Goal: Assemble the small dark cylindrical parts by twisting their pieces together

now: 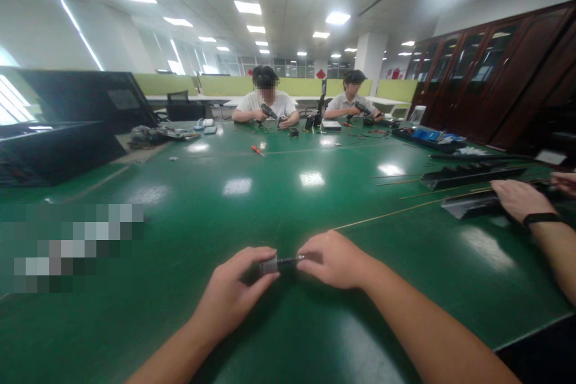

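Close in front of me, over the near part of the green table, my left hand grips a short grey cylinder between thumb and fingers. A thin dark shaft points from the cylinder toward the right. At the far end of that shaft, my right hand pinches a small shiny tip between thumb and fingertips. The shaft lies level between both hands. My fingers partly hide both ends, so I cannot tell the exact kind of part.
At right, a co-worker's hand rests by black channel pieces and thin rods. Across the table two people work with power drills. An orange-handled screwdriver lies mid-table. Black boxes stand at left.
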`<state>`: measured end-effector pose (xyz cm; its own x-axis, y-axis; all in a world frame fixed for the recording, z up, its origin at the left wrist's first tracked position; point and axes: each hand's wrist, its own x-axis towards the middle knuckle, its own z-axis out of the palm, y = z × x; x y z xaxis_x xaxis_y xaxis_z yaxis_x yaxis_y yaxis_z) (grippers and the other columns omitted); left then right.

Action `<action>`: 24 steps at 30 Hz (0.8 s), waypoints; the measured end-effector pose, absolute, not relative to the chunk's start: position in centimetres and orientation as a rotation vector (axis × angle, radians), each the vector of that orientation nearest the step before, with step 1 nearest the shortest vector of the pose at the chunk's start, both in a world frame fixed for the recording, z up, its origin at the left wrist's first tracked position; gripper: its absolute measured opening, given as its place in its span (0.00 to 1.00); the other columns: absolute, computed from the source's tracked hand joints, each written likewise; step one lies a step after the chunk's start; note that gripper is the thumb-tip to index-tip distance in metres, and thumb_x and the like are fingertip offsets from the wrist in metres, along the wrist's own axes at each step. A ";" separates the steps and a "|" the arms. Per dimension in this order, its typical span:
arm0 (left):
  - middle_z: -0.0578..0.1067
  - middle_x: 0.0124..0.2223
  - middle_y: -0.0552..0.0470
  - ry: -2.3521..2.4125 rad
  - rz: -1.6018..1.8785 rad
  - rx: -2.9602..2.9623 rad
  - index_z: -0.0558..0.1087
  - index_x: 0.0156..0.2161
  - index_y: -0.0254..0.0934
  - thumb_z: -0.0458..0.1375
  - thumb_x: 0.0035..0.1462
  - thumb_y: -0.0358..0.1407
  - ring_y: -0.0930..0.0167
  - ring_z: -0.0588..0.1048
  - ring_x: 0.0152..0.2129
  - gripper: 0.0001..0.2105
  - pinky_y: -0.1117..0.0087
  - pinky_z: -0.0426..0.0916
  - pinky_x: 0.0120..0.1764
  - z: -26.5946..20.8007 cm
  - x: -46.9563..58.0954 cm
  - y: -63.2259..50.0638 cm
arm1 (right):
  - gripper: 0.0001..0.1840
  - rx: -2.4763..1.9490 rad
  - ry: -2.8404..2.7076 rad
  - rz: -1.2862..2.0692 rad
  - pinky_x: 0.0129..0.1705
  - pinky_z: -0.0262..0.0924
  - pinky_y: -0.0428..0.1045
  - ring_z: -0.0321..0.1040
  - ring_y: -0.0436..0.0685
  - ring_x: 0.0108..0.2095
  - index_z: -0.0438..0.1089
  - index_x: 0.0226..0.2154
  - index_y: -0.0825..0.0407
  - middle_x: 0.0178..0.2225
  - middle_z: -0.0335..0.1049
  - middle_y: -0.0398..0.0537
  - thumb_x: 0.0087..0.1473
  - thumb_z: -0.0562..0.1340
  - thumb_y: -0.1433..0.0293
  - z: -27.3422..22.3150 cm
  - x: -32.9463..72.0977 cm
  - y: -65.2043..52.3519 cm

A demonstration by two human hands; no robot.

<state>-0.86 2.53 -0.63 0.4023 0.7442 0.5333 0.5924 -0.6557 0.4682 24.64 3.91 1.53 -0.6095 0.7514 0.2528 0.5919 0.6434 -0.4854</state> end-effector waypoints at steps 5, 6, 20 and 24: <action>0.79 0.46 0.54 1.198 1.089 2.446 0.74 0.48 0.45 0.64 0.57 0.38 0.70 0.78 0.42 0.13 0.69 0.74 0.49 -0.6 -0.9 2.6 | 0.11 -1.056 -2.399 0.497 0.36 0.57 0.46 0.70 0.53 0.34 0.78 0.38 0.52 0.35 0.78 0.47 0.59 0.61 0.65 1.3 24.8 4.1; 0.79 0.46 0.54 1.202 1.092 2.443 0.74 0.48 0.45 0.64 0.57 0.38 0.69 0.78 0.42 0.13 0.68 0.74 0.49 -0.6 -0.9 2.7 | 0.11 -1.057 -2.396 0.502 0.36 0.57 0.46 0.70 0.53 0.34 0.78 0.38 0.52 0.35 0.78 0.47 0.59 0.62 0.65 1.3 24.8 4.1; 0.79 0.43 0.49 1.462 1.088 2.294 0.76 0.50 0.45 0.61 0.55 0.49 0.64 0.78 0.39 0.19 0.64 0.75 0.44 0.1 -1.6 3.4 | 0.10 -1.111 -2.471 0.613 0.33 0.57 0.46 0.70 0.52 0.30 0.80 0.37 0.51 0.31 0.78 0.46 0.56 0.63 0.66 1.5 26.2 4.5; 0.80 0.46 0.44 1.603 1.060 1.938 0.72 0.56 0.37 0.59 0.56 0.54 0.62 0.79 0.41 0.29 0.63 0.75 0.45 -0.2 -3.6 4.7 | 0.11 -1.083 -2.490 0.600 0.33 0.57 0.45 0.71 0.52 0.30 0.80 0.38 0.51 0.32 0.79 0.47 0.56 0.63 0.65 1.1 26.2 4.8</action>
<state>-3.61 4.71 -0.20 0.0504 0.9548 0.2930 0.6437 -0.2553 0.7214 26.23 4.78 1.10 -0.6419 0.7512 0.1536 0.5987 0.6162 -0.5117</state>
